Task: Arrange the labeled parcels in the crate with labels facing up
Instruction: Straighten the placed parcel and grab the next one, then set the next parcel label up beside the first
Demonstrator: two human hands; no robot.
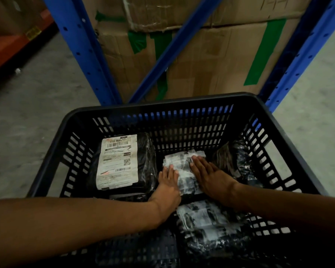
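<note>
Label (116, 161) reading "310-BAL*7" faces up far left in crate (182, 102); both hands' flat, extended fingers (197, 164) press the middle parcel (184, 175).

The scene is dim and underexposed, with soft, flat light from above and no hard shadows. The black crate (162, 105) swallows detail, its inside nearly lost in dark. A white shipping label (117, 161) is the brightest patch, its small print soft. Plastic wrap on the parcel at the right (242, 163) shows small glints. Wide-angle distortion bows the blue rack posts (81, 51) outward; both forearms at the bottom edge look stretched and blurred.
</note>
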